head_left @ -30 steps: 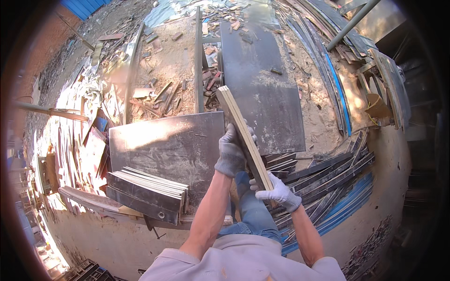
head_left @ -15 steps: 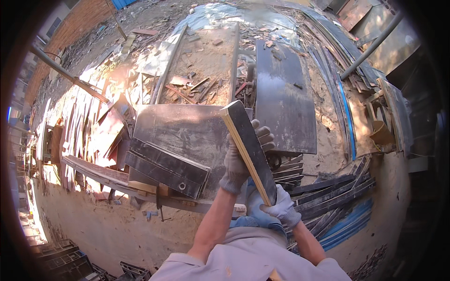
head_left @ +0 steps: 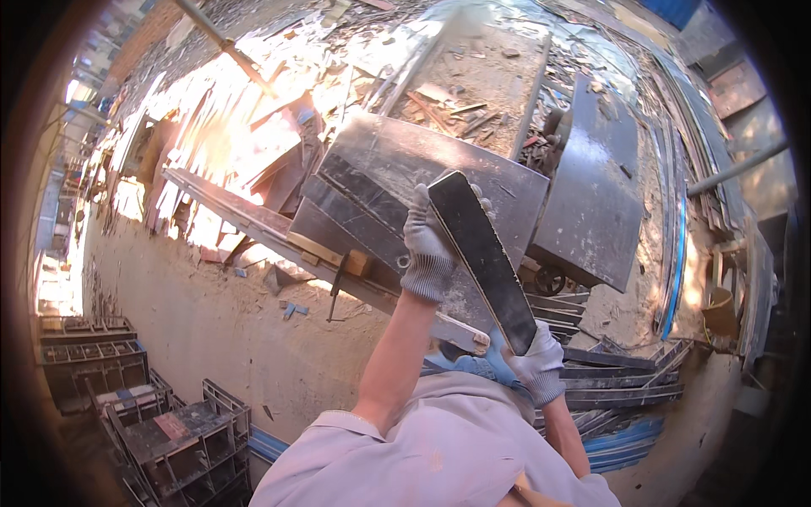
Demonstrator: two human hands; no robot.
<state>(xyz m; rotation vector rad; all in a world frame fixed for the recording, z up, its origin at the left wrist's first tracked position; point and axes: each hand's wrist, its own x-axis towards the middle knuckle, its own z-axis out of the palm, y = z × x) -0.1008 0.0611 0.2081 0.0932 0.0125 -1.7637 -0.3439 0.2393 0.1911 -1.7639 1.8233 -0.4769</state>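
Note:
Both my hands wear pale knit work gloves. Between them I hold a stack of black-faced plywood strips [head_left: 481, 258], tilted, with its far end up and to the left. My left hand [head_left: 428, 245] is wrapped round the far part, its fingertips showing past the right edge. At the near end, close to my body, my right hand [head_left: 536, 359] grips the corner. Below the strips lies a dark flat tabletop [head_left: 498, 182]. On its left part rest dark boards [head_left: 338, 224], partly hidden behind my left hand.
A clamp [head_left: 338, 291] hangs at the table's front rail. Right of the table stands a second dark panel [head_left: 591, 186] with a handwheel [head_left: 549, 280] beneath. Dark strips [head_left: 625, 372] lie to my right. Metal-framed panels [head_left: 177, 439] are stacked at lower left. Scrap wood [head_left: 473, 118] litters the sawdust beyond.
My view has swung left, so the scene shifts right and the metal frames at lower left show more. The strips have rolled, their black face turning upward and their layered edge going out of sight.

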